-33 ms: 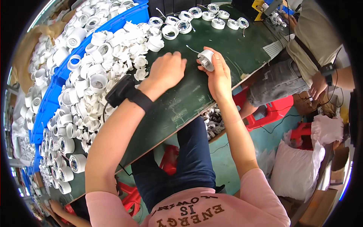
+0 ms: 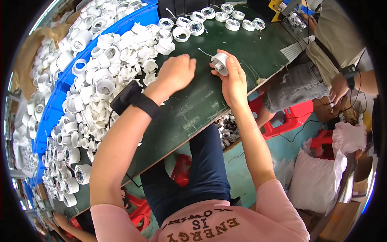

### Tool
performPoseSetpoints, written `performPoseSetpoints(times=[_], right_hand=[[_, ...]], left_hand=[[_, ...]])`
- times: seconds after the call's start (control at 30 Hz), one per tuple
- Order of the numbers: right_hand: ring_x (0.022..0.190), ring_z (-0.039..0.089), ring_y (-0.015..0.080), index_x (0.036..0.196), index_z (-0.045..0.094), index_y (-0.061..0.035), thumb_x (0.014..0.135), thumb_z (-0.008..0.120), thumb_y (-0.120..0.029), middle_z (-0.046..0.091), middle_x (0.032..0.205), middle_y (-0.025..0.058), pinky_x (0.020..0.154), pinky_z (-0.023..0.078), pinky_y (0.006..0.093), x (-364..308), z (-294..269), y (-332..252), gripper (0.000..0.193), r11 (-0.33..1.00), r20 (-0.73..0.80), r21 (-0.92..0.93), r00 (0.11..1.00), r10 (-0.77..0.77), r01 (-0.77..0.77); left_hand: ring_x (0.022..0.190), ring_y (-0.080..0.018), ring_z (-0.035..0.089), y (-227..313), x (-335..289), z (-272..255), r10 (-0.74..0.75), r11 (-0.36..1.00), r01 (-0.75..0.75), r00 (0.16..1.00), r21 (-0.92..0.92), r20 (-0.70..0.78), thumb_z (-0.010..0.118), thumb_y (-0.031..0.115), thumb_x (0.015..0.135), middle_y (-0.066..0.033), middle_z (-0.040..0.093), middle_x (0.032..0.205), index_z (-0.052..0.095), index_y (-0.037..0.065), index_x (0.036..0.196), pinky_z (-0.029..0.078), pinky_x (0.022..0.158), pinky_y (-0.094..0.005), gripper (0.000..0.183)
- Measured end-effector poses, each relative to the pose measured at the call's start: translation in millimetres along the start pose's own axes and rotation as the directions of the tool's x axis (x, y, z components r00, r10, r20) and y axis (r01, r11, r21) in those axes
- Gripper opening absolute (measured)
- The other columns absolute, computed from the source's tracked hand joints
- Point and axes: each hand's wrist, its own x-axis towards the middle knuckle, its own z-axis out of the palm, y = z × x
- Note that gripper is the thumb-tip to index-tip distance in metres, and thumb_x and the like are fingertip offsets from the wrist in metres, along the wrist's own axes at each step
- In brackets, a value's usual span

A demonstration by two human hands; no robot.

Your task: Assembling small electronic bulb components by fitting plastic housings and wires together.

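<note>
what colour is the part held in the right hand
The part in the right hand is white, showing best in the head view.

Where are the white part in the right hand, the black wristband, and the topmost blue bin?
White part [image 2: 220,62]: head view, middle of its body.
Black wristband [image 2: 146,105]: head view, on its strap.
Topmost blue bin [image 2: 146,15]: head view, on its outer wall.
</note>
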Motion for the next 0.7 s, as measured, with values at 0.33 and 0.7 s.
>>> performPoseSetpoints(times=[0.33, 0.7], right_hand=[[0.096, 0.058, 0.0161, 0.123, 0.053, -0.0015, 0.100, 0.043, -0.033, 0.061, 0.105, 0.0065, 0.080, 0.045, 0.0285, -0.2, -1.0, -0.9, 0.040, 0.998, 0.032, -0.058, 0.999, 0.007, -0.005], [0.121, 0.042, 0.0210, 0.136, 0.043, -0.0031, 0.101, 0.038, -0.033, 0.047, 0.126, 0.0117, 0.104, 0.029, 0.0292, 13.2, 2.0, -6.1, 0.046, 0.668, 0.449, -0.597, 0.875, -0.181, 0.445]], left_hand=[[0.061, -0.0158, 0.061, -11.5, -4.7, -20.4, -0.295, 0.705, 0.400, 0.916, -0.585, 0.271, 0.050, 0.019, 0.093, -0.0064, 0.062, 0.078, 0.060, -0.001, 0.102, 0.049, 0.053, -0.0267, 0.024], [0.056, -0.0074, 0.051, 78.7, -189.2, -104.1, 0.300, 0.762, -0.094, 0.928, -0.641, 0.221, 0.057, 0.007, 0.089, -0.0023, 0.056, 0.073, 0.062, 0.005, 0.101, 0.039, 0.050, -0.0223, 0.014]])
